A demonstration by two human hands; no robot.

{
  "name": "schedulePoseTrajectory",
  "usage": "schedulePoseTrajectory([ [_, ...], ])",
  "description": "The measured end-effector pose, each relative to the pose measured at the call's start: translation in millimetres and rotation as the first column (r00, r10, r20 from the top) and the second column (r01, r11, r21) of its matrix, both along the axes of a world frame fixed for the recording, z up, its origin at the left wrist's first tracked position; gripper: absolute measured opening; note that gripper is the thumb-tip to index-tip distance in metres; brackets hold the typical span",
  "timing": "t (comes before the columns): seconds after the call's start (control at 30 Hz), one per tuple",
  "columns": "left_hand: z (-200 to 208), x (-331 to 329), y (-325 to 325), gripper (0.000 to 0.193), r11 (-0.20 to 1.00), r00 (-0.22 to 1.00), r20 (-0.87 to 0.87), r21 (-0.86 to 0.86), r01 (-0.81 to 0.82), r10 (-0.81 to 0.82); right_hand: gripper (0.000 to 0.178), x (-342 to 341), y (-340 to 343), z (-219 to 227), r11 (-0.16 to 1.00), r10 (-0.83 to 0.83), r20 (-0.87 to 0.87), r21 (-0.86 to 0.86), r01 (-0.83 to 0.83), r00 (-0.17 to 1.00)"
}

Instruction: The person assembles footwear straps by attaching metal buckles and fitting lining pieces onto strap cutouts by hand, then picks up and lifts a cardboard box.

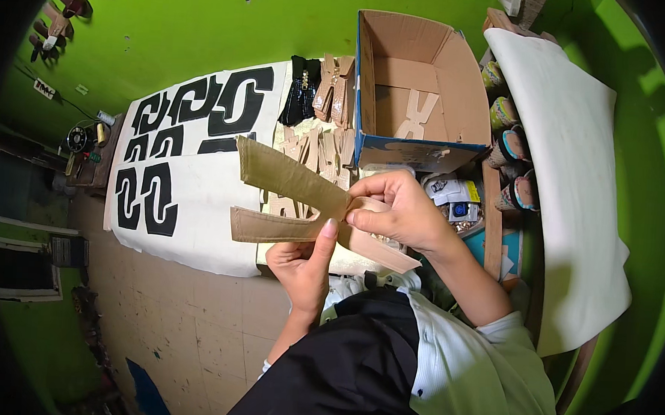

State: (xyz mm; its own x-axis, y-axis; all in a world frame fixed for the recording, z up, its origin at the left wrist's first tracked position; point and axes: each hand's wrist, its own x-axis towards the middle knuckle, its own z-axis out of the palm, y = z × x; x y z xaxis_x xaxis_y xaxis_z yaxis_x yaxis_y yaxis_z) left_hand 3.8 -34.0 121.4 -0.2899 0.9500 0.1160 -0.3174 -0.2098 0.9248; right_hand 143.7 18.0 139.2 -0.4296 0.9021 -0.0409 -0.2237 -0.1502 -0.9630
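A tan X-shaped strap piece (285,173), apparently a sandal upper with stitched edges, is held up in front of me. My left hand (303,270) pinches it from below near its middle, thumb uppermost. On its other side, my right hand (400,211) grips it near the crossing with thumb and bent fingers. Two of its strap ends point left and spread apart; another reaches down to the right. Beyond my hands lie stacks of similar tan pieces (335,91) and a black stack (301,89), both with shiny trim. More loose tan pieces (302,149) lie partly hidden behind the held one.
An open cardboard box (403,72) stands behind my right hand, with a pale X-shaped piece (418,116) inside. White sheeting (200,216) with black cut-out shapes covers the table's left. Patterned shoes (515,194) fill a rack at right, beside a hanging white sheet (569,145).
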Motion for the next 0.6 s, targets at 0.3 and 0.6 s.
schedulePoseTrajectory([
  [0.3, -2, -5, 10, 0.016, 0.999, 0.976, 0.215, -0.038, 0.038, -0.029, 0.025, 2, 1, 11, 0.990, 0.104, 0.040, -0.095, -0.100, 0.994],
  [0.6, -19, -16, 30, 0.054, 0.967, 0.904, 0.410, -0.157, 0.201, -0.122, 0.038, 19, 10, -5, 0.827, -0.247, 0.361, 0.562, 0.002, 0.899],
])
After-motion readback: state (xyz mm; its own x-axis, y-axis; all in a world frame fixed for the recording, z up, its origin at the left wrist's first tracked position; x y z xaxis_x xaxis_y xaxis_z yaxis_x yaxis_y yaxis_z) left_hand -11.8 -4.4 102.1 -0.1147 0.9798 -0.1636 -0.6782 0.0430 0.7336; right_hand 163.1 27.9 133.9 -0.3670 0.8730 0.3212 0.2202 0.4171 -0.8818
